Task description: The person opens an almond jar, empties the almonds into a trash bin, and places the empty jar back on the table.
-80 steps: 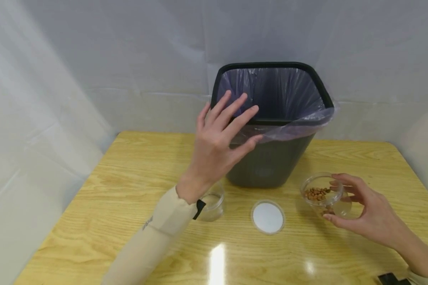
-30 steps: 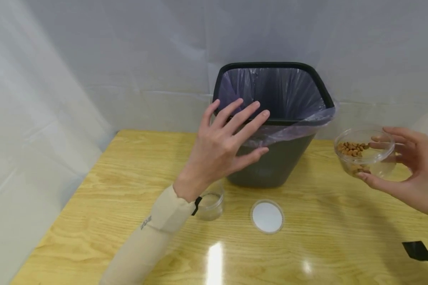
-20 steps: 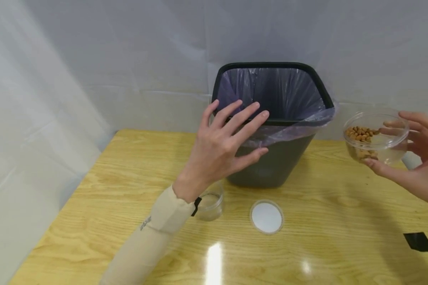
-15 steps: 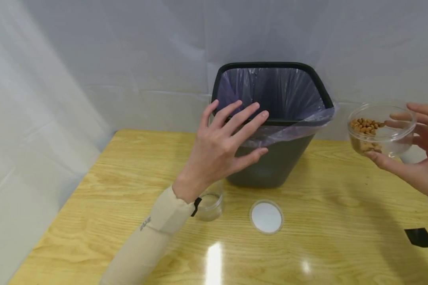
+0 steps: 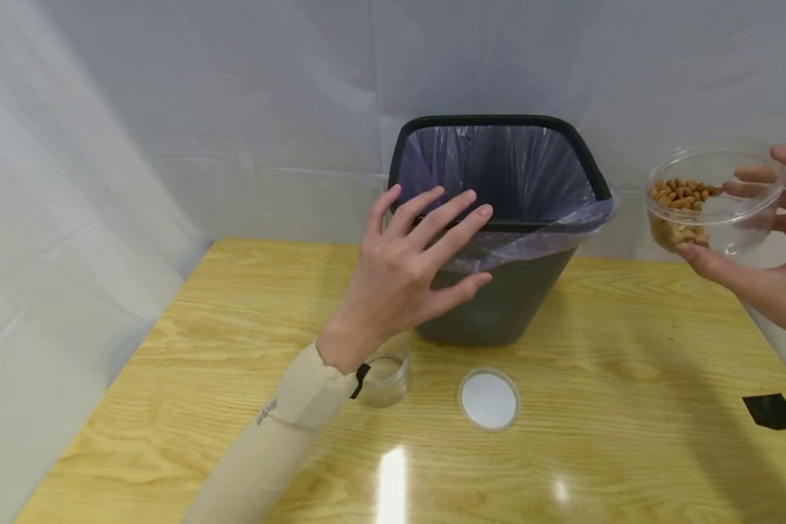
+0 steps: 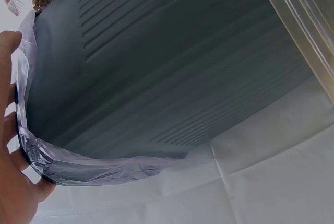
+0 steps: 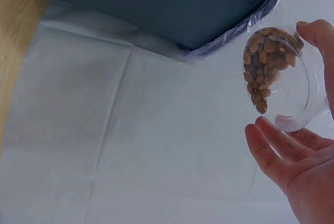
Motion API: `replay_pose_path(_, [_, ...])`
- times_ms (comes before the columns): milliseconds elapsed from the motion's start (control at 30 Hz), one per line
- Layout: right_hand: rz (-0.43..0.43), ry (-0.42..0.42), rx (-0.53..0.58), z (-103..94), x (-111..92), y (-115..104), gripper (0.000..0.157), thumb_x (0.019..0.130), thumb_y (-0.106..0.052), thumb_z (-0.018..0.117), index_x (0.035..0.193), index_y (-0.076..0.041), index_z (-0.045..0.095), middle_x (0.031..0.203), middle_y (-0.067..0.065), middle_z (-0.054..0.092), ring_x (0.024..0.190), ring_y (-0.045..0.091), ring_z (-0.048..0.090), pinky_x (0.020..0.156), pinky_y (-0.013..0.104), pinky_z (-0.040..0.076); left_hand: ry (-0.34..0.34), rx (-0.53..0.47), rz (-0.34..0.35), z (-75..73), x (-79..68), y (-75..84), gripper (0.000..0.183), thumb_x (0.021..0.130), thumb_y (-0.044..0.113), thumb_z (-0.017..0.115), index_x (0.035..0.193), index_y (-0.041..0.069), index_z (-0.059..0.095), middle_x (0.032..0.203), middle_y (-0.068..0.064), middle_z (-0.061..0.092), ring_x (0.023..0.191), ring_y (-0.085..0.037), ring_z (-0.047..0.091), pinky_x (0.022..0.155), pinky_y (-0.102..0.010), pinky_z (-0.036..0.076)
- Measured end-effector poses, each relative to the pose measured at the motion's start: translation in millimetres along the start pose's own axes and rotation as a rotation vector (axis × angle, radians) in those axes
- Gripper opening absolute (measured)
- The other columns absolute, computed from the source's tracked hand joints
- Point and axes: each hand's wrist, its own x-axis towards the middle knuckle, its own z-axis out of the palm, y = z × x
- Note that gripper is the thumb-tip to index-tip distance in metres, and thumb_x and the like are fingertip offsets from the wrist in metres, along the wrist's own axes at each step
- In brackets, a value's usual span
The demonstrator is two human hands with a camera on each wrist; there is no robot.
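Note:
In the head view, my right hand (image 5: 776, 287) holds a clear round plastic container (image 5: 720, 217) up at the right, above table height. Brown almonds (image 5: 683, 195) are heaped on its left side. The thumb lies against the near wall and the fingers reach round the far side; the right wrist view shows the almonds (image 7: 266, 59) through the clear wall. My left hand (image 5: 396, 266) lies with spread fingers over the near left rim of a dark waste bin (image 5: 498, 306), which is lined with a thin purplish bag (image 5: 537, 167).
On the wooden table (image 5: 249, 320), a clear cup (image 5: 393, 386) stands partly behind the left wrist. A white-centred round disc with a clear rim (image 5: 490, 399) lies in front of the bin. Pale sheeting (image 5: 268, 109) hangs behind and at the left.
My right hand has raised the container of almonds from near the tabletop, carrying it up and rightward. The left hand shifted slightly along the rim earlier, then stayed still.

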Motion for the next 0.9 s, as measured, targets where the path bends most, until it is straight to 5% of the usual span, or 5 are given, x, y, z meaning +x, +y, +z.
replay_pose_path(300, [-0.058,-0.021,-0.074,1.9,13,0,0.08,0.075,-0.018,0.079,0.144,-0.011,0.038,0.144,-0.004,0.045,0.129,-0.005,0.043,0.094,0.007,0.033,0.018,0.003,0.005,0.5,0.4,-0.2,0.059,0.086,0.054,0.059,0.135,0.023,0.054,0.137,0.0,0.055,0.128,-0.025,0.047,0.114,-0.052,0.021])
replay_pose_path(500, [-0.164,-0.041,-0.144,5.5,27,14,0.089,0.067,-0.007,0.083,0.144,-0.009,0.037,0.148,0.003,0.04,0.135,0.02,0.042,0.104,0.017,0.035,0.024,-0.004,0.004,-0.5,0.2,-0.5,0.059,0.085,0.054,0.059,0.135,0.023,0.054,0.137,0.001,0.055,0.128,-0.025,0.047,0.113,-0.053,0.023])
replay_pose_path(600, [-0.205,-0.052,-0.198,5.6,34,2,0.082,0.077,-0.03,0.077,0.145,-0.011,0.035,0.147,0.009,0.04,0.134,0.028,0.041,0.107,0.032,0.037,0.026,-0.007,0.001,-1.2,-0.6,-0.7,0.058,0.085,0.054,0.06,0.134,0.023,0.054,0.137,0.001,0.056,0.128,-0.025,0.047,0.112,-0.053,0.024])
replay_pose_path(733, [-0.237,-0.064,-0.225,7.4,44,-22,0.089,0.079,-0.071,0.05,0.145,-0.013,0.035,0.146,0.016,0.04,0.129,0.038,0.042,0.105,0.047,0.039,0.027,-0.011,-0.002,-1.9,-1.4,-0.6,0.058,0.085,0.054,0.06,0.134,0.023,0.054,0.137,0.001,0.055,0.129,-0.024,0.047,0.112,-0.054,0.024])
replay_pose_path(900, [-0.287,-0.079,-0.26,10.7,56,-31,0.088,0.081,-0.075,0.042,0.144,-0.012,0.038,0.144,0.019,0.042,0.129,0.039,0.041,0.101,0.054,0.04,0.021,-0.016,-0.001,-2.5,-1.4,-1.5,0.059,0.085,0.054,0.06,0.135,0.023,0.054,0.138,0.001,0.055,0.13,-0.024,0.046,0.112,-0.054,0.023])
